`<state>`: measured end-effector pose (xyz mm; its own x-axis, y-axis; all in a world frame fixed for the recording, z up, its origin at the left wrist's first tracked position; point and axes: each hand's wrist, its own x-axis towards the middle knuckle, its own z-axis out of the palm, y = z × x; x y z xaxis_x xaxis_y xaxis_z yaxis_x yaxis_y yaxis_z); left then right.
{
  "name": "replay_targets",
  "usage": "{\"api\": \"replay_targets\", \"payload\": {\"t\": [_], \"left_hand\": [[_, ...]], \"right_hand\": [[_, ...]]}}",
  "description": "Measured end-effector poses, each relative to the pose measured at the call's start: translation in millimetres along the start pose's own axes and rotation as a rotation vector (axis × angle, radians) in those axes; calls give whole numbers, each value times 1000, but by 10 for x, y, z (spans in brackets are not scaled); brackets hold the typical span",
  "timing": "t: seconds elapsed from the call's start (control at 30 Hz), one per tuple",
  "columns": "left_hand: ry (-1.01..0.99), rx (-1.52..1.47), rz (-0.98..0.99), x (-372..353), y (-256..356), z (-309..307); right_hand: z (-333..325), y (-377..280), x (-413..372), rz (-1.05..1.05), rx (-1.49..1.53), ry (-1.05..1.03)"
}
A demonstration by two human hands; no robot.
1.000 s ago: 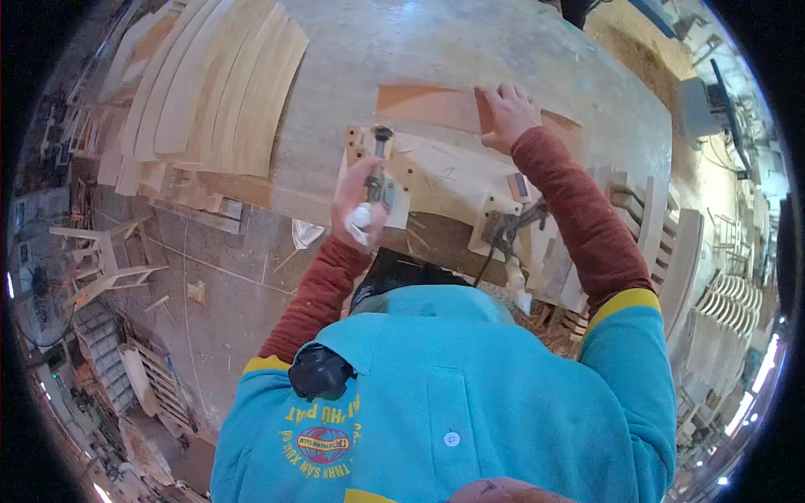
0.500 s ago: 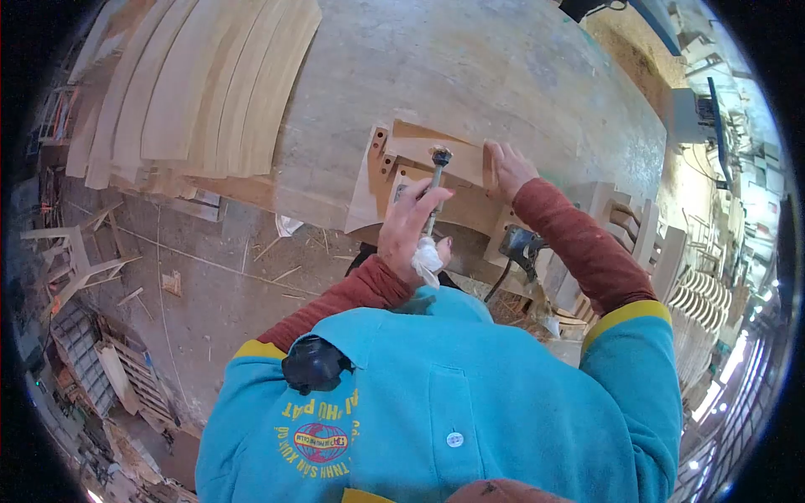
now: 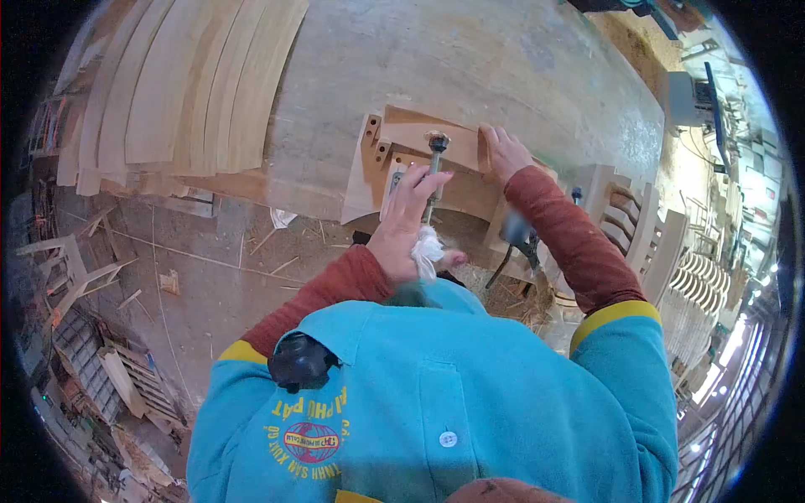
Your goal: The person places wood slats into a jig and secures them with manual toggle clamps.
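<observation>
My left hand (image 3: 401,225) is curled around a metal rod (image 3: 433,193). The rod has a dark knob at its far end (image 3: 438,142) and a white wrapping (image 3: 427,249) at the near end. It stands over a wooden jig (image 3: 362,186) with dark round holes, at the bench's near edge. A curved wooden piece (image 3: 415,134) lies in the jig beneath the knob. My right hand (image 3: 508,156) rests on the right end of that piece, fingers stretched out and close together. The underside of my left hand is hidden.
Curved boards (image 3: 197,92) lie side by side at the left of the workbench (image 3: 394,54). A blurred dark fitting (image 3: 516,228) sits below my right forearm. Curved wooden parts (image 3: 646,226) stand at the right. Offcuts litter the floor (image 3: 214,293). Part of another person (image 3: 679,12) shows at top right.
The view has shifted a little, so bench and hands sit slightly higher and further left. Both hands keep nearly the same places. More of another person shows at top right.
</observation>
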<state>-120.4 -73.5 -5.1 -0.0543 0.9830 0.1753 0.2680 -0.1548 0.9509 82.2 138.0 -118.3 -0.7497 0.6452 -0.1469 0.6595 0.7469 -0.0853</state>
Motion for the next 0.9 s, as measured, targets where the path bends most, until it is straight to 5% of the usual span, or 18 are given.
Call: {"api": "replay_targets", "payload": {"t": [0.13, 0.23, 0.27, 0.4, 0.53, 0.67, 0.77, 0.9], "left_hand": [[340, -297, -222, -197, -27, 125], [119, -554, -996, -421, -76, 85], [91, -893, -1176, -367, 164, 27], [19, -1494, -1086, -476, -108, 108], [-3, -1245, -1016, -634, -175, 140], [278, -767, -1011, -711, -566, 504], [486, 383, -640, -642, -792, 801], [422, 94, -853, -490, -526, 760]], "right_hand": [[2, -111, 46, 97, -82, -47], [-103, -240, 9, 130, -96, -91], [-134, -259, 8, 136, -99, -102], [-75, -245, -5, 127, -155, -48], [-7, -166, -6, 81, -164, -2], [-8, -164, -9, 88, -174, -43], [-35, -213, -16, 108, -156, -1], [-89, -248, -16, 132, -165, -45]]}}
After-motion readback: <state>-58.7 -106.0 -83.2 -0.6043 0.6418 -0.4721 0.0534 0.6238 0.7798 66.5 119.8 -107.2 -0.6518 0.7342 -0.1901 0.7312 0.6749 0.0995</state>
